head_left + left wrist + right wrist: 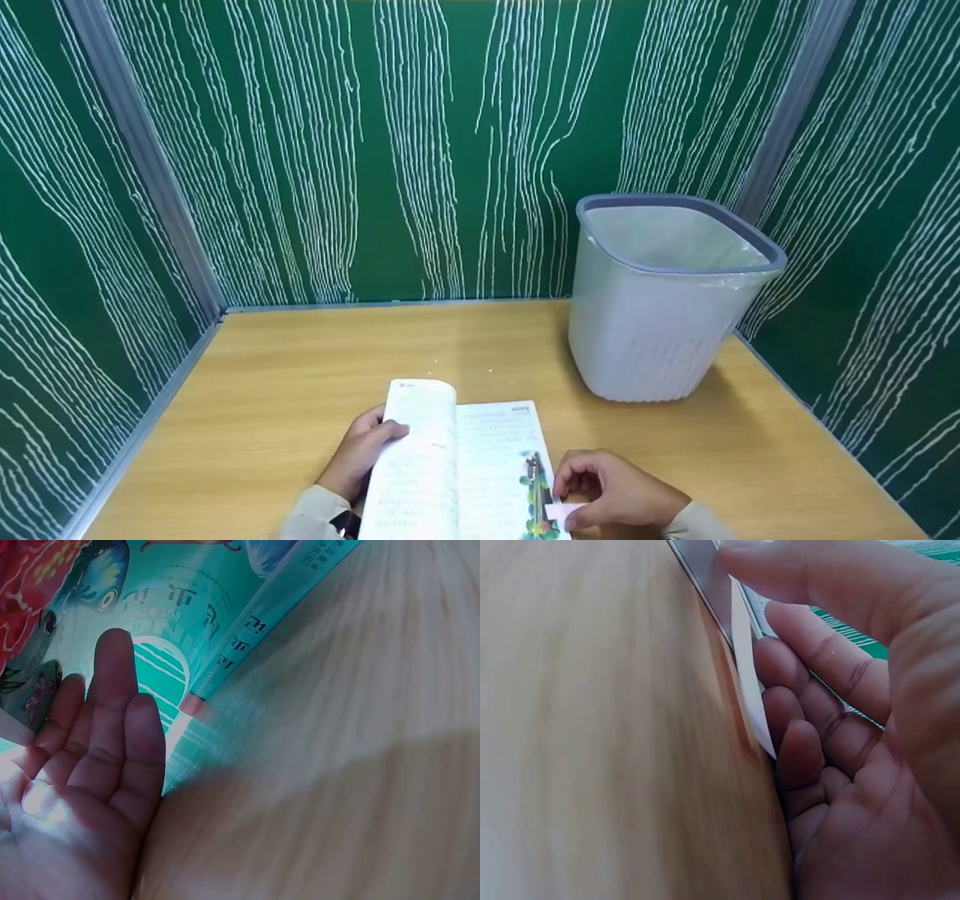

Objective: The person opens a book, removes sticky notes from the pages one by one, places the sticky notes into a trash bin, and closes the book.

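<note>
An open book [495, 442] lies towards the front of the table, its left pages raised and curving. My left hand [365, 452] grips its left side, thumb on the page, fingers behind the cover. In the left wrist view those fingers lie against the green illustrated cover [169, 607], beside the spine. At the book's right edge, my right hand [619, 491] pinches a small pale slip of paper [559, 512] that overlaps the right page. The right wrist view shows the slip as a thin white strip [746, 675] near the thumb, other fingers curled. A colourful picture runs down that page.
A light grey waste bin [645, 330] with a darker rim and a clear liner stands at the back right. Green panels [409, 247] with wavy white lines enclose the wooden table [300, 360] at the back and both sides. Tiny white specks dot the tabletop beyond the book.
</note>
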`<state>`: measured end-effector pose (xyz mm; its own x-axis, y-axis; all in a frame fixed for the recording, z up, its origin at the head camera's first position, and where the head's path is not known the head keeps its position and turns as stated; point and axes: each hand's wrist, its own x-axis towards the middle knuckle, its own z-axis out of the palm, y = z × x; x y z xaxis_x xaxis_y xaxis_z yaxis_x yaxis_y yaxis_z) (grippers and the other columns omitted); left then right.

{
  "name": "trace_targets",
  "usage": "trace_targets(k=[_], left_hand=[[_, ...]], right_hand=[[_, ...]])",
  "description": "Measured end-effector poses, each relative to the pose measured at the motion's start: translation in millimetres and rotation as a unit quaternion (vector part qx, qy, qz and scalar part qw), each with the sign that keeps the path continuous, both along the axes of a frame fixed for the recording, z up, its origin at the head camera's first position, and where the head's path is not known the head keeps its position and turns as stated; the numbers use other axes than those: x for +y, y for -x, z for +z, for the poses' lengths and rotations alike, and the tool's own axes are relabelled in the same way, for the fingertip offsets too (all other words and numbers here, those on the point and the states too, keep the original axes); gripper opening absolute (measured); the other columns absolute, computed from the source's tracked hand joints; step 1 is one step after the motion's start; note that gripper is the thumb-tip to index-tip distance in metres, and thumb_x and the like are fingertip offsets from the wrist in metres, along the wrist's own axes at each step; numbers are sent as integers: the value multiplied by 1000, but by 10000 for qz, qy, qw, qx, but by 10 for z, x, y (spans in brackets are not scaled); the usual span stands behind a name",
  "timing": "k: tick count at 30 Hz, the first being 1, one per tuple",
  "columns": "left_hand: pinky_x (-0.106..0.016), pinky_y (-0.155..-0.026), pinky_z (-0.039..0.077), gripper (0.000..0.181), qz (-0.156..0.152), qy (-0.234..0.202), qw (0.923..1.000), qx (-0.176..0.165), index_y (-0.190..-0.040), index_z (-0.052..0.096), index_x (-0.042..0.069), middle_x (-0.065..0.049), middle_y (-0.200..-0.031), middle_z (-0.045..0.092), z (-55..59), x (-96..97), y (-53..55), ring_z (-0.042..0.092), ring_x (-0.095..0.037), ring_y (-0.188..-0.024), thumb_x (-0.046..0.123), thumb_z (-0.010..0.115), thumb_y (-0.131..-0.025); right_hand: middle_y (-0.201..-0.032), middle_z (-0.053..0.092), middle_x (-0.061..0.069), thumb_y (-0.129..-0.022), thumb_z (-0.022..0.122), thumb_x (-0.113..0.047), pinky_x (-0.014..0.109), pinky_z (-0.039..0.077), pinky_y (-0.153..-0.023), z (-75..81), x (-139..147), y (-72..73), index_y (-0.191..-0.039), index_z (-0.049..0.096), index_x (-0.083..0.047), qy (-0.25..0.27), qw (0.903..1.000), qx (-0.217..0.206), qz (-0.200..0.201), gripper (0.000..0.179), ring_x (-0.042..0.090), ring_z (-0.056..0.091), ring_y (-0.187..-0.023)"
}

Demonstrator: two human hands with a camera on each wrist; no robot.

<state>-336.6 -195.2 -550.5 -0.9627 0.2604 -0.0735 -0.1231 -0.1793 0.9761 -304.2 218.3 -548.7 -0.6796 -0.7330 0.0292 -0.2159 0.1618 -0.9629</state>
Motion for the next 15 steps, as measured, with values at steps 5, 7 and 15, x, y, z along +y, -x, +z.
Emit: trace_targets(k=[5,7,15], left_hand=[[-33,-84,62,57,-44,-78,10000,-19,-146,45,-6,-12,-112,74,-6,11,1,76,-23,-94,11,61,-94],[-32,-86,62,59,-60,-97,9999,-34,-147,43,-6,-12,-113,74,-6,11,-1,75,-22,-96,11,61,-94],[-33,-85,62,58,-43,-44,10000,-51,-148,44,-4,-12,-115,73,6,-6,-20,75,-24,-96,12,61,-95]], right_hand=[[-107,63,34,-84,82,-3,20,56,-84,-12,17,-22,-108,69,2,15,9997,173,194,28,10,60,-90],[-106,64,33,-84,82,-4,19,54,-81,-16,20,-27,-108,70,0,-74,9994,260,199,27,9,58,-88],[-104,70,11,-86,82,-11,19,51,-80,13,2,-17,-107,72,-8,-584,9980,256,-8,24,8,57,-87]])
